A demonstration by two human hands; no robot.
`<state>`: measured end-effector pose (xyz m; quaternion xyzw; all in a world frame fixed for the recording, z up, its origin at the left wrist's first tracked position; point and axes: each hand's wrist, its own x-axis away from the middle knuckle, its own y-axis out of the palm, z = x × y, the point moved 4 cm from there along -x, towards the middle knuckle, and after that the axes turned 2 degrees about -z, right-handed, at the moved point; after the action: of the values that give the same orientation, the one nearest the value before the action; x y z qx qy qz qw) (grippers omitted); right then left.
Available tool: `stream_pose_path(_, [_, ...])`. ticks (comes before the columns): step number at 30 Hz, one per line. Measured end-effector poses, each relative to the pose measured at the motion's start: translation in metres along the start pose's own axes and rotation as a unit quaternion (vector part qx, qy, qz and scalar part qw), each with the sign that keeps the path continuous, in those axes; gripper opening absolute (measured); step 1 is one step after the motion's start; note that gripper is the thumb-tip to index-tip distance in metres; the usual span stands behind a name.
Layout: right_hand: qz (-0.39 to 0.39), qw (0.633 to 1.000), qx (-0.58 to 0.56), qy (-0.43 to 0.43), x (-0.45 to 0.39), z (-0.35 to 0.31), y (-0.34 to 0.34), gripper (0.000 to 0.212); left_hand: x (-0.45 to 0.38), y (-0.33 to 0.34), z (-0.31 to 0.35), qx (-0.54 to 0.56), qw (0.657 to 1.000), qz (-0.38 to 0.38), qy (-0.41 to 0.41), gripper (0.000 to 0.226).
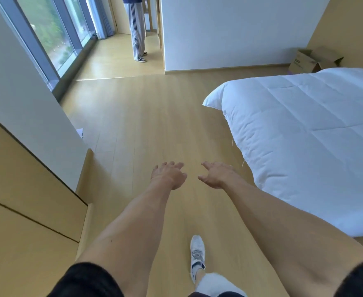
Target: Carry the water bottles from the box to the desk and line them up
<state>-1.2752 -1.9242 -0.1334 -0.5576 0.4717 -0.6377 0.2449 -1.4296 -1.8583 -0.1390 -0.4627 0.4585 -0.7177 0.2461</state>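
Head view, wooden floor, white bed, cardboard box, tall windows

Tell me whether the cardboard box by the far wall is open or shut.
Open. The cardboard box on the floor behind the bed has its top flaps folded up and outward. Its contents cannot be seen from here.

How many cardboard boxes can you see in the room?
1. The cardboard box sits open on the floor in the far right corner, behind the bed. The bed may hide others.

pale wood floor, white bed, tall windows, white wall
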Motion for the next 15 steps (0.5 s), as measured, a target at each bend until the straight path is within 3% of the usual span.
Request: stream_pose_path(15, [-0.027, 0.999, -0.018, -0.039, -0.274, 0.005, -0.141, 0.066, -0.248, -0.148, -0.02, 0.02, 0.998, 0.0, -0.051, 0.055])
